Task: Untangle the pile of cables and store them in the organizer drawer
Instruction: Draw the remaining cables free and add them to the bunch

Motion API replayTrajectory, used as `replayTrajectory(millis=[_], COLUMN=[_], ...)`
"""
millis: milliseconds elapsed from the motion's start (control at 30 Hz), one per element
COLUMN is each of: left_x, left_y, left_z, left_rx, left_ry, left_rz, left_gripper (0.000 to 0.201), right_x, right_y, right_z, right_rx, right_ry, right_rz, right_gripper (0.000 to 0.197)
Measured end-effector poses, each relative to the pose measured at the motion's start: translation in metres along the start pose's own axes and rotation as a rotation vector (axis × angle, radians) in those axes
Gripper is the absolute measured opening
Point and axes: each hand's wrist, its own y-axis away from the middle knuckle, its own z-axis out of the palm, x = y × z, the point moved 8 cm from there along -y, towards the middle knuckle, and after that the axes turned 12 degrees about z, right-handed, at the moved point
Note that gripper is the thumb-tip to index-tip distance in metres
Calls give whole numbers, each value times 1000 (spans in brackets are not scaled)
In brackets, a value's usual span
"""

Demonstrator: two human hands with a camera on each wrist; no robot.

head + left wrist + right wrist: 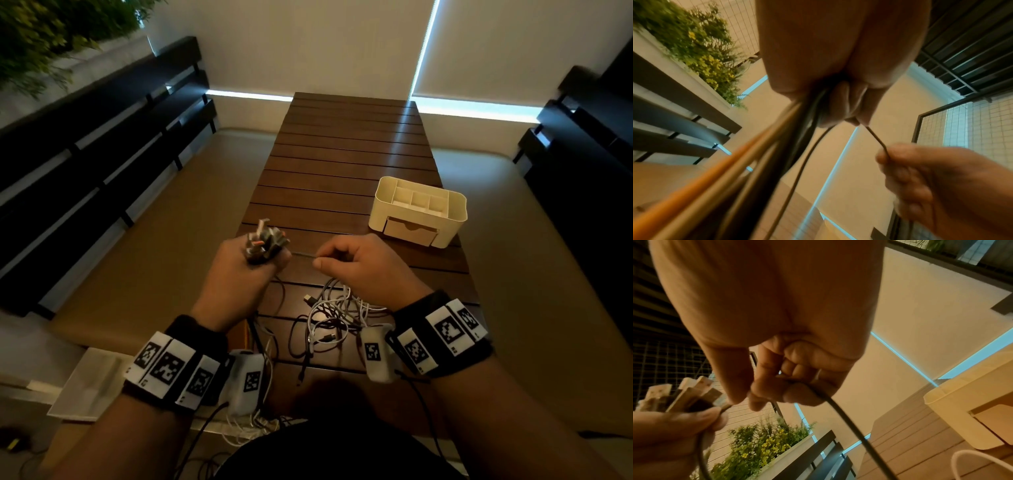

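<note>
My left hand (246,270) grips a bundle of cable plugs (265,240), their USB ends sticking up out of the fist; the same bundle of plugs (680,397) shows in the right wrist view. A thin dark cable (303,254) runs taut from that fist to my right hand (356,263), which pinches it between thumb and fingers (764,395). Below the hands a tangled pile of white and black cables (335,315) lies on the slatted wooden table (342,164). The cream organizer (419,210) stands at the right, its small drawer (409,231) closed.
The table is narrow, with tan floor to either side. Dark slatted benches (102,164) run along left and right. A planter with yellow flowers (701,48) stands at the far left. A white sheet (89,383) lies by the left forearm.
</note>
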Motion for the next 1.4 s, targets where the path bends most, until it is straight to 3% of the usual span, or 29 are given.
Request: replayTrajectory(millis=[100,167,267,400,667,900,1000,1167,1267,1400], left_x=[-6,-17,-23,-9,-1,18,15,-15,-21,-12], left_y=[-2,-4,-5,-1,1,-2,-5,-7,-7,-6], left_z=[-41,-60,-51,-25,-20,21,11,-34,-34,-17], left_rx=[255,327,200,113,179,-177,-126,170,149,97], left_ry=[13,43,8,-47,-72,36,45,90,41,0], left_rz=[-22,-68,-126,-99,-84,82,83,-32,-83,-80], left_gripper=[24,18,9,3,16,6,13,29,19,7], right_x=[14,23,18,7,15,-17,-11,26,33,19], right_y=[0,0,0,-6,-9,-6,-5,-6,-8,-9], right_z=[-12,-27,-43,-24,3,0,-6,-27,-34,-25], right_rx=[76,168,249,107,-40,-4,11,144,206,152], right_ry=[-21,-62,-76,33,214,0,-38,-18,-14,35], right_rz=[72,115,86,71,151,-46,-18,155,172,130], right_gripper=[11,15,14,13,18,13,10,19,18,16])
